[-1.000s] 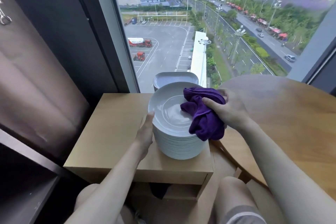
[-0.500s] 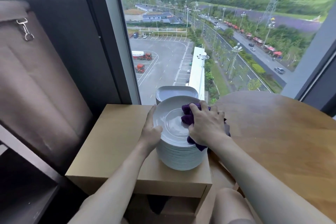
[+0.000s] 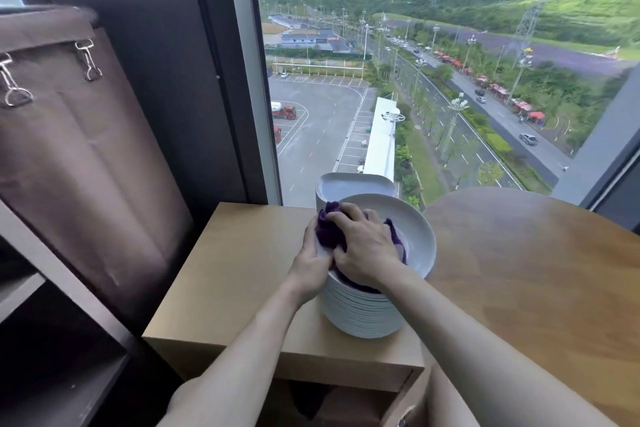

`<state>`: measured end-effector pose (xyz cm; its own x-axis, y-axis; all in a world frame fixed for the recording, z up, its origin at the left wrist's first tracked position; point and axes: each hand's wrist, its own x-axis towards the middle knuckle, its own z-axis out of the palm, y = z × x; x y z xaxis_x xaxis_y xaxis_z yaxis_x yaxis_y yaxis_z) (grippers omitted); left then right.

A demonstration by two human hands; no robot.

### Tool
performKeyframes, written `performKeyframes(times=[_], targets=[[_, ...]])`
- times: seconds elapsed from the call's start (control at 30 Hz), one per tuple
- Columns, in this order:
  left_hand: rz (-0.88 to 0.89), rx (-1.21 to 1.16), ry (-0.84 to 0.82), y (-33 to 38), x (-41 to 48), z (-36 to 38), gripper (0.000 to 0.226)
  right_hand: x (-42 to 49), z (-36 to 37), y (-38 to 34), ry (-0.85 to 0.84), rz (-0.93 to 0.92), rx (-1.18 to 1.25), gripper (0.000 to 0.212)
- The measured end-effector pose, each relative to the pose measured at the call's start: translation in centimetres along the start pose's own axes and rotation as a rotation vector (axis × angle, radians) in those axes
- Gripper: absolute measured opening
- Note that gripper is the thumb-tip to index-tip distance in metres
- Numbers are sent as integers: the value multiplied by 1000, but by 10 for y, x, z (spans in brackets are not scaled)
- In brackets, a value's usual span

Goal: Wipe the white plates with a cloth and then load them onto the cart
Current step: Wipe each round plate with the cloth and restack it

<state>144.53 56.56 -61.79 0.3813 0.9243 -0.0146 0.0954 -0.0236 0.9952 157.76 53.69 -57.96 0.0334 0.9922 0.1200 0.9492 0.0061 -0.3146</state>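
Glossy white glazed plates [image 3: 363,315] stacked on a matt pale wood cabinet [image 3: 235,274]; soft purple cloth [image 3: 329,232] on top. Right, smooth varnished wooden table [image 3: 536,270]. Left, brown fabric bag [image 3: 79,156] with shiny metal clips [image 3: 88,59].

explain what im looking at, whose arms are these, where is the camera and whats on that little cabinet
There is no machine here. These are a person's two bare arms, seen from a wide-angle camera worn on their head, which looks forward and down. A stack of white plates stands on a low wooden cabinet by a window. A squarish white dish sits behind the stack, and a round wooden table is to the right. The left hand holds the rim of the top plate. The right hand presses a bunched purple cloth into that plate, with its fingers curled over the cloth. This is the wiping step.
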Motion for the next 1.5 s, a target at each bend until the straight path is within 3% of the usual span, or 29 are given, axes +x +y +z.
performKeyframes(times=[0.23,0.4,0.57,0.8,1.03,1.3,1.5], targets=[[-27,128,-33,-1,-7,-3,84,-11,-24,17,-164,-166,-107,59],[-76,224,-47,5,-8,-6,81,-18,-53,40,-265,-99,-216,58],[-91,219,-89,7,-10,-6,81,-24,-72,73,-181,76,-277,58],[-82,114,-136,-1,-9,-10,83,6,-41,48,-60,166,-256,57],[-50,104,-285,-23,1,-23,142,18,-13,10,-96,-73,-157,62],[-76,151,-230,-24,0,-23,146,-7,-42,18,-341,-246,-120,63],[-95,177,-210,-17,-8,-25,142,-33,-63,36,-413,-191,-198,57]])
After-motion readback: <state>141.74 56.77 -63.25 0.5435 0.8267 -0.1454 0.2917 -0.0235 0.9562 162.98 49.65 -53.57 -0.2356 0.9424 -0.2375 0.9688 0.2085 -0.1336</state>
